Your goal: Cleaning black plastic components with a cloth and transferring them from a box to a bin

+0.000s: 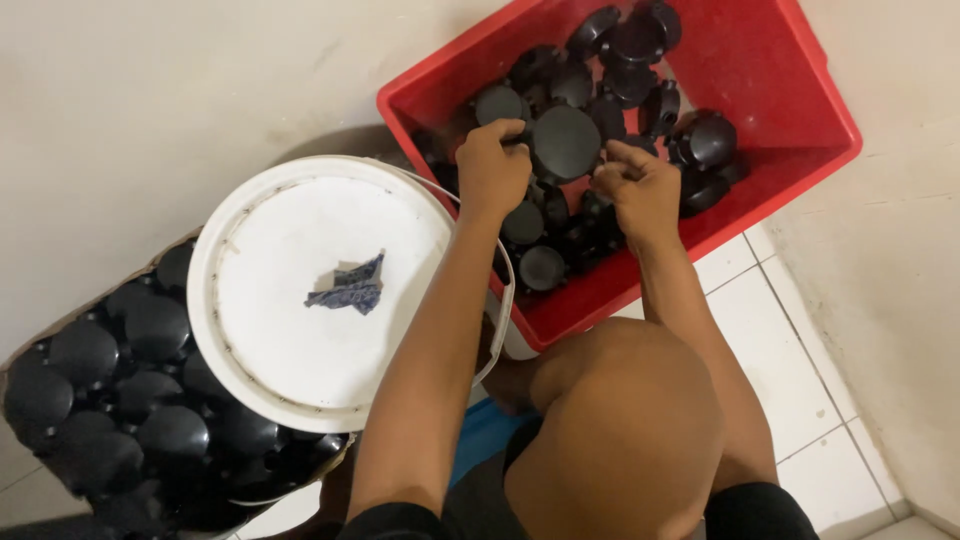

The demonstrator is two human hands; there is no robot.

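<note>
A red plastic bin (790,90) stands on the floor, holding several black round plastic caps. Over it, my left hand (492,168) and my right hand (637,186) are both closed on one black round cap (566,142), held between them above the pile. My left hand grips its left edge and my right hand pinches at its right edge. My bare knee (625,420) sits below the bin.
A white bucket with a lid (300,330) stands at my left, with a small blue scrap (352,287) on top. A box of black round caps (110,400) lies at lower left. White floor tiles (790,380) and a wall are at the right.
</note>
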